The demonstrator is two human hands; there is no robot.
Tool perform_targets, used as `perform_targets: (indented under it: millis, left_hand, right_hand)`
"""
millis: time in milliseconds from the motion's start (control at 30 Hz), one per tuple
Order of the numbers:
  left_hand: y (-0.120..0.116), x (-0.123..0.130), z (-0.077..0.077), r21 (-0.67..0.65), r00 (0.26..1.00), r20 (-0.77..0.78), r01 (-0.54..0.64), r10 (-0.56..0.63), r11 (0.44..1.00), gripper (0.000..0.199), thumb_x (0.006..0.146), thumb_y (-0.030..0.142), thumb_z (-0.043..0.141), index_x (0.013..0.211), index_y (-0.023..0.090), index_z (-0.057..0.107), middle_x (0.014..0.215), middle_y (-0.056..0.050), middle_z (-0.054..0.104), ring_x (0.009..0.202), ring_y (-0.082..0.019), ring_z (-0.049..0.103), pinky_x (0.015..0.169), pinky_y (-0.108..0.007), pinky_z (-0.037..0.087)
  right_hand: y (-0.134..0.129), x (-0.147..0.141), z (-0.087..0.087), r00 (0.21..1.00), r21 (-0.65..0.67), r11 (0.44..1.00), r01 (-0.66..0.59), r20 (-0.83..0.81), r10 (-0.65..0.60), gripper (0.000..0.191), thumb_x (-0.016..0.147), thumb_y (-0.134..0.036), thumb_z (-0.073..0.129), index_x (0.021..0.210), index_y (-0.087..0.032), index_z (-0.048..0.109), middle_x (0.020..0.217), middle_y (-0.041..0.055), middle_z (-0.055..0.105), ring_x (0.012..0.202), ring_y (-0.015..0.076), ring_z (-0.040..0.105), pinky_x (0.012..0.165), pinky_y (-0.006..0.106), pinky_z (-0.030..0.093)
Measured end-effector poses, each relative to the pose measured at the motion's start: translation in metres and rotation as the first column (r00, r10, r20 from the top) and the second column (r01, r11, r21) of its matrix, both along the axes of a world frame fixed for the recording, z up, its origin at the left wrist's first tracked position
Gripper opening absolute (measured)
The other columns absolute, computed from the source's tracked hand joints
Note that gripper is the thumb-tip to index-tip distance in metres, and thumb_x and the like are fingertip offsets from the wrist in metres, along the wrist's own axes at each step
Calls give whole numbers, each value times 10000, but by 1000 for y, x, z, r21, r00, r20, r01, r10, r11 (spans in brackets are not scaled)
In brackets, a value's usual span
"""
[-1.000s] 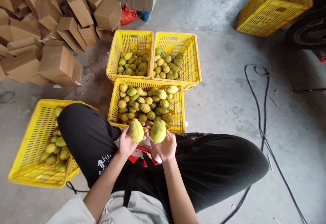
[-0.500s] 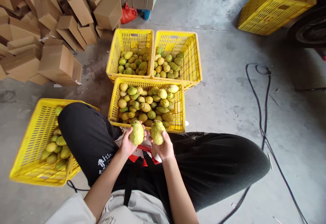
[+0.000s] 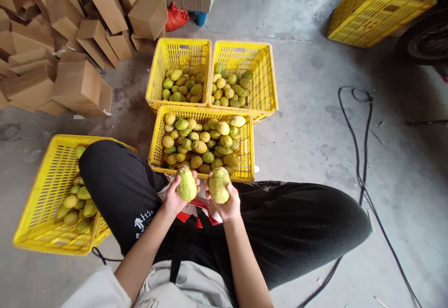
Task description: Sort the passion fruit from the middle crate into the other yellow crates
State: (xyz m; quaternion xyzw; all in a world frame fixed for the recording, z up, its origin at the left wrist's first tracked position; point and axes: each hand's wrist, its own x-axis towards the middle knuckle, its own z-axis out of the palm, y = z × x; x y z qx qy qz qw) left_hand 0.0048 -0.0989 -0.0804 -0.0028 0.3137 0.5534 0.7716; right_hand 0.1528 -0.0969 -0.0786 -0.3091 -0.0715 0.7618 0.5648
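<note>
My left hand [image 3: 177, 196] is closed around a lumpy yellow-green fruit [image 3: 186, 184], with thumb and fingers at its sides. A second fruit [image 3: 219, 185] of the same sort, pale and bumpy with a knobby top, is in my right hand [image 3: 230, 203], the thumb pressed on its right side. The two fruits are side by side, a small gap between them, over my lap. Just beyond them stands a yellow plastic crate [image 3: 249, 151], holding many green and yellow fruits. Under my hands a red and white thing [image 3: 185, 217] is partly hidden.
Two more yellow crates [image 3: 178, 42] [image 3: 273, 79] with fruit stand behind the near one. Another fruit crate [image 3: 38, 196] is by my left knee. Cardboard boxes [image 3: 79, 84] pile up at far left. A black cable [image 3: 357, 158] lies on the floor at right, below a yellow crate [image 3: 364, 23].
Both fruits have turned slightly in my hands. The right one now tilts and sits a little further right; the left one leans more. The crates are unchanged.
</note>
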Motion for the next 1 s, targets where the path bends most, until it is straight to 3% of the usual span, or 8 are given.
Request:
perform_targets:
  millis: [333, 500, 567, 633, 733, 867, 1000]
  left_hand:
    - [2, 3, -1, -70, 1000, 6, -8, 8, 997, 315, 768, 369, 708, 1019, 188, 649, 1005, -83, 655, 845, -188, 638, 736, -319, 526]
    - [6, 0, 9, -118, 999, 48, -5, 10, 993, 405, 877, 368, 524, 1236, 205, 618, 1069, -84, 669, 926, -219, 638, 843, -407, 518]
    - [7, -1, 11, -133, 999, 33, -13, 17, 991, 403, 891, 364, 509, 1252, 219, 614, 1101, -83, 669, 937, -223, 637, 805, -384, 523]
    - [7, -1, 10, -117, 1000, 9, -26, 27, 993, 367, 894, 389, 523, 1197, 218, 641, 1144, -89, 660, 869, -199, 631, 671, -304, 513]
    - [5, 0, 8, -67, 998, -32, -54, 52, 996, 312, 874, 413, 563, 1088, 212, 668, 1111, -87, 659, 695, -136, 566, 504, -227, 425]
    - [4, 1, 5, -64, 998, -55, -19, 16, 998, 280, 861, 384, 586, 1070, 216, 663, 1006, -66, 653, 678, -126, 554, 568, -242, 476]
    - [5, 3, 5, -79, 999, -45, 2, -6, 997, 272, 901, 388, 529, 1041, 207, 677, 959, -71, 666, 681, -140, 585, 559, -245, 486]
  right_hand:
    - [2, -1, -1, 999, -56, 998, -2, 47, 5, 433, 726, -374, 711, 1128, -251, 604, 1043, 40, 636, 817, 198, 628, 595, 290, 529]
    - [5, 1, 4, 1000, -140, 990, 19, -21, -22, 381, 750, -457, 636, 1060, -236, 634, 1036, 61, 673, 926, 254, 662, 731, 393, 569]
    - [6, 1, 6, 999, -150, 988, 20, -39, -26, 363, 735, -448, 642, 1037, -246, 634, 1073, 67, 679, 987, 283, 662, 783, 448, 570]
    - [6, 2, 6, 999, -144, 989, 34, -32, -39, 371, 729, -460, 670, 1032, -250, 629, 1064, 74, 685, 997, 294, 665, 783, 466, 575]
    - [2, 2, 2, 998, -89, 995, 53, -22, -55, 430, 708, -460, 744, 1072, -282, 601, 998, 45, 682, 898, 248, 679, 663, 379, 588]
    - [-1, 0, -1, 999, 2, 999, 37, -7, -37, 467, 685, -376, 797, 1086, -326, 564, 974, -6, 643, 762, 163, 640, 517, 234, 519]
    - [2, -1, 1, 999, -14, 999, 45, 7, -45, 398, 736, -374, 754, 1091, -303, 588, 987, -3, 632, 787, 163, 645, 533, 230, 515]
